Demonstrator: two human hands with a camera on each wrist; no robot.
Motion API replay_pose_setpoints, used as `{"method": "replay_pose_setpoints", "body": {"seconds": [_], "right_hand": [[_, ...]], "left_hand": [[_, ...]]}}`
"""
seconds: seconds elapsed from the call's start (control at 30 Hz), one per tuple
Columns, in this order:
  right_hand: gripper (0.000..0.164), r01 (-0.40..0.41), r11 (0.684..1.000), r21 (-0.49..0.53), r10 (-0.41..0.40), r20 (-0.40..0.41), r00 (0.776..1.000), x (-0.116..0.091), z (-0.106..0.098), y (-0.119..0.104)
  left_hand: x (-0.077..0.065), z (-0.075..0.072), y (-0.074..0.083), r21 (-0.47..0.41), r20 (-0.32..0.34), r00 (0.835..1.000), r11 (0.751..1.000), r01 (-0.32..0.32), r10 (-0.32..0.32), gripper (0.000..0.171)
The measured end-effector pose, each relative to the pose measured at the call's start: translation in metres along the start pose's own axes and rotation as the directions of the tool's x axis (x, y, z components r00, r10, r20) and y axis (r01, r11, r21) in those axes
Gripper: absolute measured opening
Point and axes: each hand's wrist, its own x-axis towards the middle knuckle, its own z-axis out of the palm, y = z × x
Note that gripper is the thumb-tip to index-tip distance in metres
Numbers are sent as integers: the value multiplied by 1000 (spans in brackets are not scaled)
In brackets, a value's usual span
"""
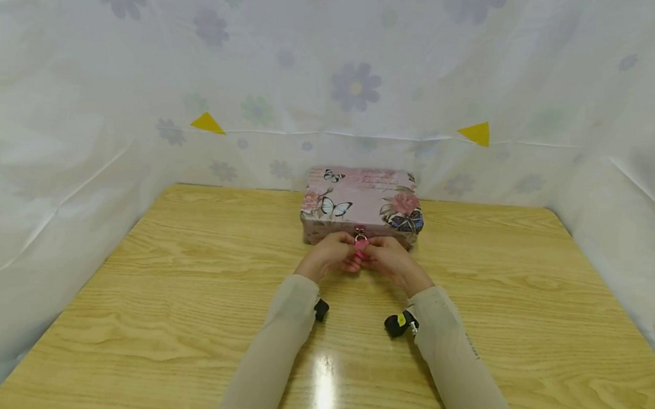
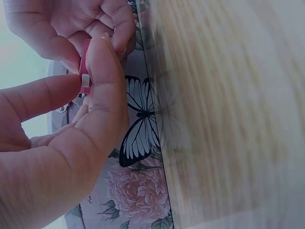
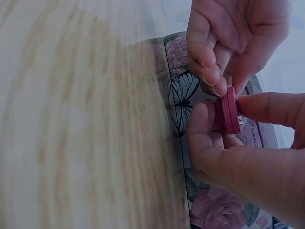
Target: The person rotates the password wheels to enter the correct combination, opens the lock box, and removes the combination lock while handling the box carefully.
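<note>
A pink box (image 1: 365,197) printed with roses and butterflies sits at the back of the table, its lid down. On its front clasp (image 1: 360,229) hangs a small pink padlock (image 1: 361,247) with a silver shackle. My left hand (image 1: 331,254) pinches the padlock body from the left between thumb and fingers. From the other side my right hand (image 1: 394,261) grips it too, the right thumb (image 3: 267,106) against one face and bent fingers behind the other. The fingers cover part of the padlock in both wrist views.
The wooden table (image 1: 195,297) reaches back to a flowered white curtain (image 1: 292,56), which also hangs along both sides. Yellow triangles (image 1: 209,123) mark the curtain. Black wrist camera mounts (image 1: 400,325) sit under both sleeves.
</note>
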Motion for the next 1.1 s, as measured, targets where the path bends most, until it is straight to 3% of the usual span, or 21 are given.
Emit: {"method": "replay_pose_setpoints", "body": {"seconds": [0.37, 0.7, 1.1], "right_hand": [[38, 14, 1000, 11, -14, 14, 1000, 2, -9, 2], [36, 0, 1000, -7, 0, 0, 1000, -1, -10, -2], [36, -16, 999, -32, 16, 7, 1000, -1, -16, -2]], "left_hand": [[-2, 0, 0, 1, -17, 1000, 1000, -18, 18, 7], [-1, 1, 0, 28, -13, 1000, 1000, 4, -4, 19], [-1, 1, 0, 52, -32, 999, 999, 14, -13, 21]]}}
